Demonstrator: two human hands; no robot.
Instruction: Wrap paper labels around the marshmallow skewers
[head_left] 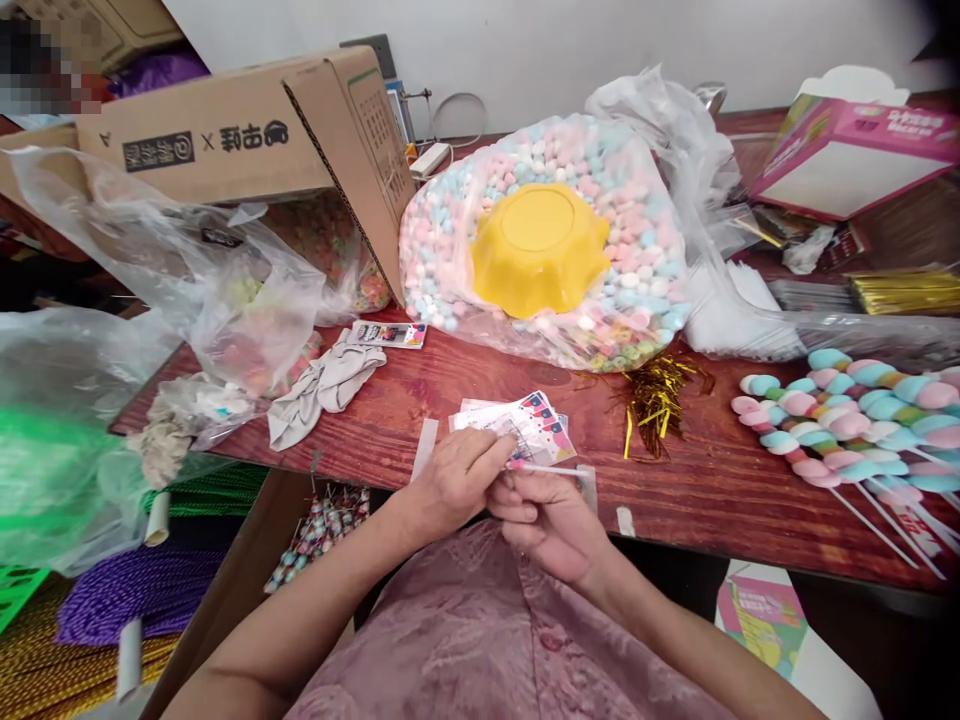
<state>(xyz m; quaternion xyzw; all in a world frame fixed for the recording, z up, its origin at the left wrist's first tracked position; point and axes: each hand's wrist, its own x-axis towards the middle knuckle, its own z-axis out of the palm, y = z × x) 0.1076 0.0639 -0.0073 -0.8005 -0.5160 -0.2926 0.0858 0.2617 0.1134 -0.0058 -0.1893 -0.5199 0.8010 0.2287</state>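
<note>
Over the front edge of the table, my left hand (454, 475) and my right hand (551, 520) meet fingertip to fingertip. A thin white stick (555, 469) with a pink bit at its left end lies between the thumb and fingers of my right hand. My left fingers are closed around that pink end; what they pinch is hidden. Just beyond them lies a small fanned pile of printed cards (544, 425). Farther back, a big clear bag of pastel marshmallows (645, 230) carries an upturned yellow bowl (536, 245).
Marshmallow skewers (847, 420) lie at the right, near gold tinsel strips (656, 400). Grey cloth gloves (326, 385) and a cardboard box (225, 140) are at the left. A pink-and-white carton (862, 150) stands at the back right. Purple cords (120, 595) are low at the left.
</note>
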